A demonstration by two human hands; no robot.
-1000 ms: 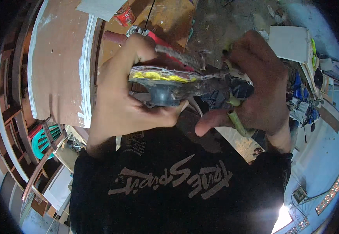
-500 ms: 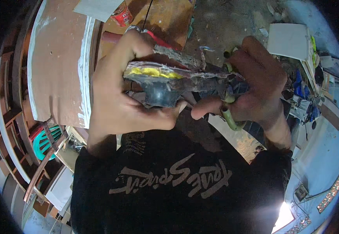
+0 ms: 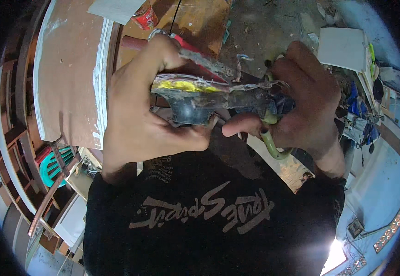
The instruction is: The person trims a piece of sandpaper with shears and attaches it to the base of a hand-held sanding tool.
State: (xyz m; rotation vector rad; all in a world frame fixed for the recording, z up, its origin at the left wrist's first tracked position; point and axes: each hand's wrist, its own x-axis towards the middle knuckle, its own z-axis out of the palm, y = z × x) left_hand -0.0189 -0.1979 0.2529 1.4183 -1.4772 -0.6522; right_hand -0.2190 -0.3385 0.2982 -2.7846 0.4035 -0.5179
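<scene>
My left hand [image 3: 138, 106] grips a worn, layered piece [image 3: 193, 103] from its left side, thumb below and fingers above. Its underside is black, rounded and smooth. A bright yellow layer runs above that, and frayed grey strips with a red part [image 3: 186, 44] stand at the top. My right hand [image 3: 308, 99] is closed round a tool with olive-green handles [image 3: 273, 147] that curl at the ends. Its working end meets the right side of the piece and is mostly hidden. My right thumb points left, near the left thumb's tip.
A brown panel with white-smeared edges [image 3: 69, 69] stands at the left. Beyond my left hand, a red tin [image 3: 144, 17] is on a wooden surface [image 3: 200, 27]. A teal plastic chair [image 3: 52, 166] is at lower left. A white board [image 3: 342, 48] and clutter lie right, by a blue wall.
The layered piece has shifted slightly right and tilted a little, and the gap between its frayed upper strips looks wider. My right thumb has moved slightly left. Both hands keep their grip.
</scene>
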